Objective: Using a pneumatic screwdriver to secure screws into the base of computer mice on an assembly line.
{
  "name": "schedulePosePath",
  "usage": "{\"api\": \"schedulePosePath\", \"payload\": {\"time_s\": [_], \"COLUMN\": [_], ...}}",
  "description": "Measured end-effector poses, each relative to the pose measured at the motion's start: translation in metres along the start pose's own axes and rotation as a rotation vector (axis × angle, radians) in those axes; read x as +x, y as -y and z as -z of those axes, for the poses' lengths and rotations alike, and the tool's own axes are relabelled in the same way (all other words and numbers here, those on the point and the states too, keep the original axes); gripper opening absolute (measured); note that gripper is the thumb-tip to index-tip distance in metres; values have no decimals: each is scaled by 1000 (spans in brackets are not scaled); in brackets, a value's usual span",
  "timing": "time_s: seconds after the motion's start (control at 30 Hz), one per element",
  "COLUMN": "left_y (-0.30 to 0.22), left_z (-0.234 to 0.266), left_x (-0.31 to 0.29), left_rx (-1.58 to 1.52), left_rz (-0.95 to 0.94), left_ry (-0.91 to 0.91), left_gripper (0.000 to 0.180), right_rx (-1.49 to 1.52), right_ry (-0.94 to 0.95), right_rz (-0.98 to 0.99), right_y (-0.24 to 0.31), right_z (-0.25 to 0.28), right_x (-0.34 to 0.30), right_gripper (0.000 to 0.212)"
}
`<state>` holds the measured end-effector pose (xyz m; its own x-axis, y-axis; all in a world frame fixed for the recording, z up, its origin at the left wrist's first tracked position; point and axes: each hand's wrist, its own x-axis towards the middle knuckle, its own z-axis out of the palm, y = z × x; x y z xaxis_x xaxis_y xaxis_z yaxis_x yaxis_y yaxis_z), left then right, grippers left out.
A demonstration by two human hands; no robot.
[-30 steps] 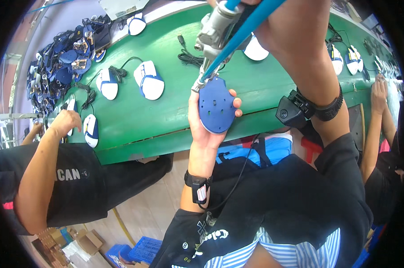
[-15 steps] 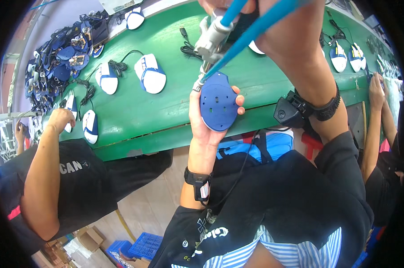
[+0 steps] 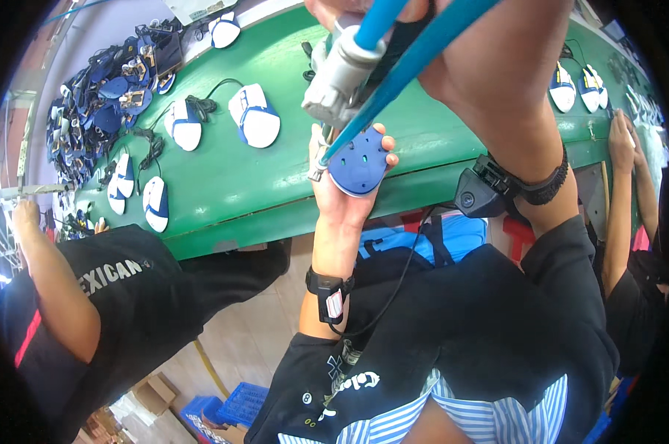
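My left hand grips the blue mouse base, long axis away from me, beside the tip of the metal tool my right hand clasps.

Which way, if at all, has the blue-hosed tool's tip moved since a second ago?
Yes: judged against the green bench's near edge, the tool's tip has come closer to that edge.

On the pale floor we see blue plastic crates near a cardboard box; farther right, a bright blue bag shows beside something red.
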<state>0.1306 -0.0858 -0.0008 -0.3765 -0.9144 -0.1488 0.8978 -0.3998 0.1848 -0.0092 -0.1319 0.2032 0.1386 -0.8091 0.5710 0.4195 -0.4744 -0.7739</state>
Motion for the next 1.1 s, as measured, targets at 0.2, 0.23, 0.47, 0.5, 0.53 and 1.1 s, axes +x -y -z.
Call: {"api": "schedulePosePath", "payload": {"time_s": [0.2, 0.23, 0.47, 0.5, 0.53, 1.1], "left_y": [1, 1, 5, 5, 4, -2], "left_z": [-2, -2, 6, 6, 7, -3], "left_x": [-3, -2, -3, -3, -3, -2], "left_rx": [19, 21, -14, 8, 30, -49], "left_rz": [-23, -22, -23, -38, -53, -124], "left_ry": [5, 8, 71, 112, 154, -141], "left_gripper": [49, 49, 54, 54, 54, 54], "right_rx": [-45, -47, -68, -68, -74, -10], "right_ry": [-6, -4, -22, -24, -23, -16], "right_rz": [-42, -42, -18, -12, -7, 13], "right_y": [-8, -8, -11, -13, -16, 19], "right_z": [-13, -13, -15, -16, -18, 4], "right_x": [-5, -4, -5, -5, -6, -15], "right_gripper": [24, 24, 24, 24, 24, 21]}}
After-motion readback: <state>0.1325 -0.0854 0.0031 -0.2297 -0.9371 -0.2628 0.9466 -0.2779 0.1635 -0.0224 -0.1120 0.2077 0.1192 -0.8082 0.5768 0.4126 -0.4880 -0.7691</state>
